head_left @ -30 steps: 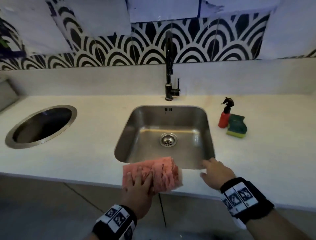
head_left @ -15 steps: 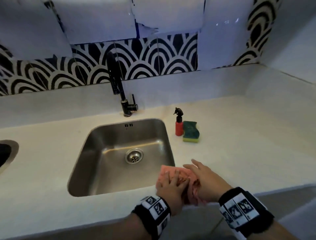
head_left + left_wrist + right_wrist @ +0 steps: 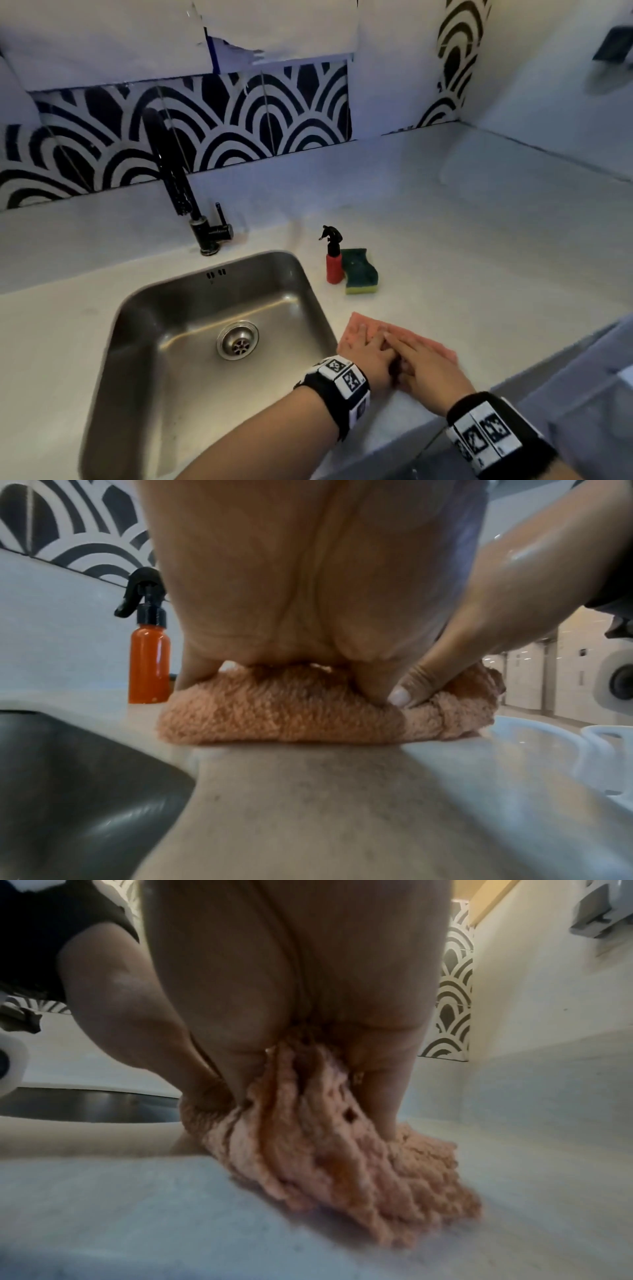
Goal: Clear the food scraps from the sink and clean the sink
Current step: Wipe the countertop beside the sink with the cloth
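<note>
Two hands flat on the cloth (image 3: 354,330). Sink (image 3: 144,346) at left looks scrap-free; cloth lies on counter (image 3: 479,274) just right of it, left hand (image 3: 371,356) & right hand (image 3: 428,365) pressing, fingers straight, no clench. Wipe-down prob. wrapping up; next: let go of cloth.

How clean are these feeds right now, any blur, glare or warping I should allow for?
Head view: dim, bluish, faucet motion-smeared, counter edges bowed. Left wrist view: sharp on the pink cloth, glare on the right hand. Right wrist view: soft throughout, foreground counter blurred.
</note>
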A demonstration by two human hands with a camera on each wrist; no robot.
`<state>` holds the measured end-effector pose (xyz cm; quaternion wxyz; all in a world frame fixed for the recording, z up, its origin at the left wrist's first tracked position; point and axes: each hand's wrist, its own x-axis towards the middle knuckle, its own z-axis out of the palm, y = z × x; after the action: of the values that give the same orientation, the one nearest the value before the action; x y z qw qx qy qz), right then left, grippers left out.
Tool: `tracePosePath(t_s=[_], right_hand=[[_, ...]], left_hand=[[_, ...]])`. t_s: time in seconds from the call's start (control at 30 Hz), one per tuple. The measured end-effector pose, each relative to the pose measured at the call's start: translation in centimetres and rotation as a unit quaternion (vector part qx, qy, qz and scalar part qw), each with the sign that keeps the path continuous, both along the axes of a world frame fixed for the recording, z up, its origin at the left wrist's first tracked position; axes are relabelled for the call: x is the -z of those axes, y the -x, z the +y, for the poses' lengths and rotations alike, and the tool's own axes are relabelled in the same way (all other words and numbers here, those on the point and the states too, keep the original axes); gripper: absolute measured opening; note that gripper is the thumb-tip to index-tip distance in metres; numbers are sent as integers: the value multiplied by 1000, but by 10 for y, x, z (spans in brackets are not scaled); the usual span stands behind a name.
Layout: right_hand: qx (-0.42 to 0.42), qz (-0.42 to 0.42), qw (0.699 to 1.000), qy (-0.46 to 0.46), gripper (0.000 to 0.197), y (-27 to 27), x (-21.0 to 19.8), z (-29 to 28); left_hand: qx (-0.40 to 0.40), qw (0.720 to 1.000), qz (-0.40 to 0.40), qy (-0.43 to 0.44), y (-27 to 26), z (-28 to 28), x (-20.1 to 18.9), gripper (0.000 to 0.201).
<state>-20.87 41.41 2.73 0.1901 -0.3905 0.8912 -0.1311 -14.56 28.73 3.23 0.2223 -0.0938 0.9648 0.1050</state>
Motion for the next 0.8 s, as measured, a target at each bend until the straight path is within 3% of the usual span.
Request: tracePosePath(t_s=[0.17,0.4,0.5,0.57,0.67,0.8], right_hand=[[87,9,996,-18,65,-2,11,-9],[217,48,974,-40,51,3,9,-17],[261,87,958,-76,48,8,-3,-20],[234,81,967,-57,57,13,-3,-15],[125,35,991,-38,66,19,7,-4],[100,12,993,-68,72,52,30,-10]], left_hand=[[16,1000,6,-1,-3,1,-17,64],[33,995,90,-38,-3,5,-29,61],[46,996,64,-29,5,7,-29,68],[53,997,48,-20,15,5,-26,68],[58,997,41,-5,30,2,-16,69],[36,998,49,6,49,3,-11,65]])
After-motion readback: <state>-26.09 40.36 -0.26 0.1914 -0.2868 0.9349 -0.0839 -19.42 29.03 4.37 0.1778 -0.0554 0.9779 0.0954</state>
